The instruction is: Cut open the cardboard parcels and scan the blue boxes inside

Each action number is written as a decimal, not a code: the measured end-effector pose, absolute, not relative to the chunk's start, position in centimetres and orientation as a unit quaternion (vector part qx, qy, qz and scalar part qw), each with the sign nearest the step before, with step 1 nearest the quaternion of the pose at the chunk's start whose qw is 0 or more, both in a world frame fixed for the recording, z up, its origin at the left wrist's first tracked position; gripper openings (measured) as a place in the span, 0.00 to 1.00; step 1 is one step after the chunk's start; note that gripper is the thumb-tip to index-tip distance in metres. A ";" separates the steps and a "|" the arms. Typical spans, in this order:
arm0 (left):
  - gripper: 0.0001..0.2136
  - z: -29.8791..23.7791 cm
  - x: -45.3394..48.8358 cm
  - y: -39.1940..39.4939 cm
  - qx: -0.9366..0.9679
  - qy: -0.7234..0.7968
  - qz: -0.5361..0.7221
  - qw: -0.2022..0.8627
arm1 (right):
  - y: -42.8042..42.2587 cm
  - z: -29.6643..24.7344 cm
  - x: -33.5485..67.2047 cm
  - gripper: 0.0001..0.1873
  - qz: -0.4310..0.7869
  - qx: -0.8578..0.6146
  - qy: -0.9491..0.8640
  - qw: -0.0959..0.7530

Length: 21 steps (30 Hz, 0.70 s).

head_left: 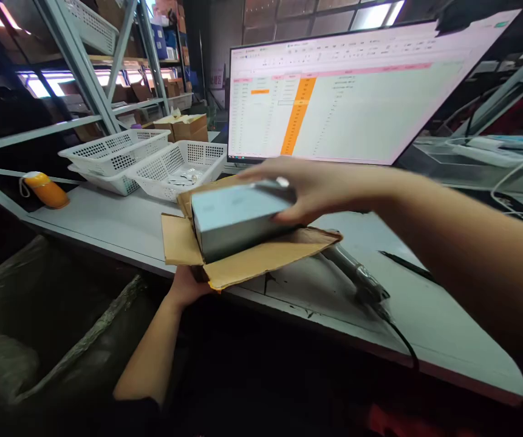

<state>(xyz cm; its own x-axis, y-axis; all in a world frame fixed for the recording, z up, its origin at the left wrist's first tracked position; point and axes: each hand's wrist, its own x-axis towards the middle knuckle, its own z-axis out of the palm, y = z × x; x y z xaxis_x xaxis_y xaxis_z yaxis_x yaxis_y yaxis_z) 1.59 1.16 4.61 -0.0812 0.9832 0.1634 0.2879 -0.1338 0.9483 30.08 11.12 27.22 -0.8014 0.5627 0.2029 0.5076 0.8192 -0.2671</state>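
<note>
An open brown cardboard box (261,258) sits at the front edge of the grey table (119,224), its flaps spread. My left hand (187,285) grips the box from below at the near flap, fingers mostly hidden under the cardboard. A pale grey-blue rectangular box (229,218) lies in the opening, partly inside. My right hand (297,188) reaches in from the right and is closed over the far end of that grey-blue box, fingers on top, thumb beneath.
White mesh baskets (179,167) stand behind the box, small cartons (183,126) beyond them. A monitor (356,91) shows a spreadsheet. A handheld scanner with a black cable (356,276) and a pen (404,264) lie at right. An orange bottle (45,188) lies far left beside metal shelving (83,67).
</note>
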 end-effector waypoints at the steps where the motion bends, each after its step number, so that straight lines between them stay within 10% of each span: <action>1: 0.29 4.8 0.6 1.1 0.557 0.571 0.499 0.339 | 11.0 28.5 30.6 0.44 0.124 -0.290 -0.933 0.176; 10: 0.45 4.3 -11.7 -0.3 0.441 0.653 0.615 -0.045 | 11.3 23.3 35.1 0.52 0.301 -0.306 -0.776 0.462; 21: 0.58 3.6 -13.4 3.4 0.424 0.660 0.620 -0.035 | 8.9 12.6 31.0 0.29 0.524 -0.525 -0.642 0.194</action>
<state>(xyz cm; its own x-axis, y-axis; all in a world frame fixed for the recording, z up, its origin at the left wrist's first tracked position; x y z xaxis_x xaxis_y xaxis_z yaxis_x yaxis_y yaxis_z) -13.41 3.41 3.61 -0.6383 0.5164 0.5709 0.6021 -0.1271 0.7882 30.99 8.89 12.57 -0.3744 0.8769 -0.3015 0.4705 -0.1005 -0.8766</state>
